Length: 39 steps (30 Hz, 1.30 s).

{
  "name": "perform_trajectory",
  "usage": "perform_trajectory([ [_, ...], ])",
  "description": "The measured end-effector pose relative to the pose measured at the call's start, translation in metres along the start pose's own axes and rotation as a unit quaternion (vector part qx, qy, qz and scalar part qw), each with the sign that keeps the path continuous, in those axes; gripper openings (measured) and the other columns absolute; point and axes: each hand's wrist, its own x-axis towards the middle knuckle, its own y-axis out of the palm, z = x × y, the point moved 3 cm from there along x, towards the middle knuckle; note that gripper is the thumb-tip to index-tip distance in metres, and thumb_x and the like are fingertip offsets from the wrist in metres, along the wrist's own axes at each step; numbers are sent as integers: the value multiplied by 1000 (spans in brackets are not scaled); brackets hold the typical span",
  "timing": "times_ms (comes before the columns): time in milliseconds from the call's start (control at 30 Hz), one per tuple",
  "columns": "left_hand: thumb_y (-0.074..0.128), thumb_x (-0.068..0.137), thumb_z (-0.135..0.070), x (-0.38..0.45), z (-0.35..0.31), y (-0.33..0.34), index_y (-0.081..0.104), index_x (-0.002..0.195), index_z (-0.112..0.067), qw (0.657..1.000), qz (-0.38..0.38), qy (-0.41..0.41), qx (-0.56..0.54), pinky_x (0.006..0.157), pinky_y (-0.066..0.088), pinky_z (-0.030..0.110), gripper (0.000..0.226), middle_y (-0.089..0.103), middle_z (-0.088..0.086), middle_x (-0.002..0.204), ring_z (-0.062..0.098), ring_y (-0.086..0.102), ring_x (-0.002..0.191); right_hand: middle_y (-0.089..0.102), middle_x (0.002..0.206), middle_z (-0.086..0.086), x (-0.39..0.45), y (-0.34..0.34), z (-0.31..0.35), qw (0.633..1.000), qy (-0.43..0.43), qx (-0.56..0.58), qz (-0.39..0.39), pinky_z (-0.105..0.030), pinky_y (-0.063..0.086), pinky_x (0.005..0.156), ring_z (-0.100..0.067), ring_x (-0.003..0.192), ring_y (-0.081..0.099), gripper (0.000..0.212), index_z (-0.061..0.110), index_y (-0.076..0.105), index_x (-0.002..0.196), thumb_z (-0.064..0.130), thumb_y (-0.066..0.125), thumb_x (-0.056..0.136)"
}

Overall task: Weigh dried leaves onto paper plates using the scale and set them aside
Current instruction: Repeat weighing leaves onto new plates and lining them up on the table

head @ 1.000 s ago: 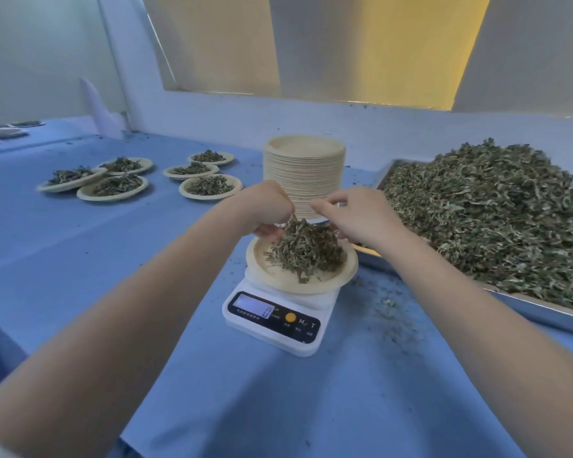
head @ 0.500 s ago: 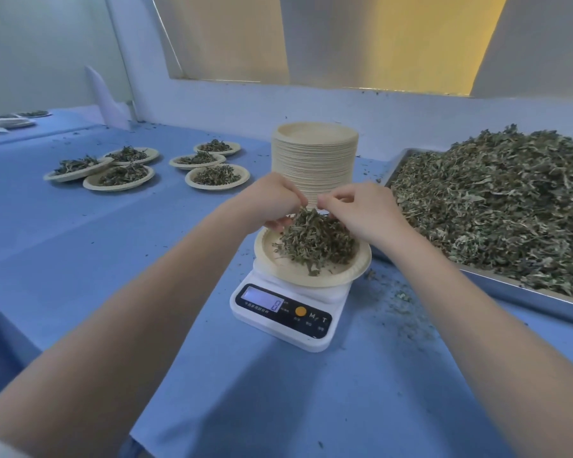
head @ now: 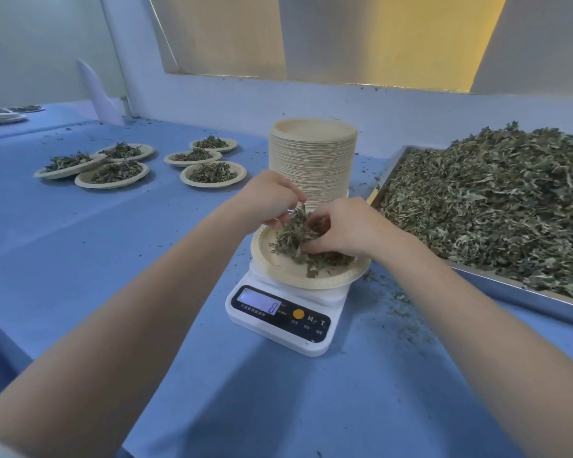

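Evidently mid-weighing: both the left hand (head: 272,198) and right hand (head: 346,229) curled their fingers into the dried leaves (head: 298,239) over the scale (head: 280,312); next, trim to weight.

Both forearms extend forward and converge, with the left hand (head: 268,196) and right hand (head: 346,228) curled, fingertips nearly meeting.

We see the white digital scale (head: 280,320) with a lit display and an orange button. On its platform rests a beige paper plate (head: 298,276) bearing a loose mound of dried leaves (head: 295,239). Just behind the scale stands a tall stack of empty paper plates (head: 312,157). Right of the scale, a metal tray (head: 523,292) holds a big heap of leaves (head: 497,200). Far left of the scale lie six filled plates (head: 212,173).
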Motion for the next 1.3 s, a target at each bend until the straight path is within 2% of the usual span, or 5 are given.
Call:
perform_trajectory([
  [267,47,90,0,-5,-7,-2,66,89,-15,1000,2,19,-5,48,47,16,24,59,6,94,12,54,62,63,69,10,-3,-28,6,993,-16,98,-67,-16,40,55,-2,63,56,15,25,75,97,29,71,82],
  [400,50,90,-4,-8,-20,-7,63,76,-22,999,5,36,-2,52,50,18,26,60,-2,78,9,56,60,62,55,14,-6,-46,9,984,-18,158,-81,-8,40,43,4,40,56,10,30,69,83,20,68,86],
  [633,44,90,-1,-10,-40,-10,60,70,-19,997,-14,65,-34,68,55,28,32,57,2,71,14,53,53,59,57,12,-6,-71,16,981,-24,149,-121,-2,34,42,6,39,55,14,23,68,75,15,67,86],
  [867,42,87,6,2,-67,5,62,65,-10,995,-4,97,-32,55,55,20,34,59,8,70,9,58,45,66,68,1,-8,-89,-4,980,-4,144,-139,-3,35,42,4,40,57,12,14,70,78,13,65,88],
  [1300,39,86,8,25,-81,25,55,59,-8,995,24,101,-7,41,44,13,36,51,8,62,2,50,32,55,46,14,-1,-93,-30,981,19,131,-140,-3,31,40,6,42,54,37,31,56,54,14,66,86],
])
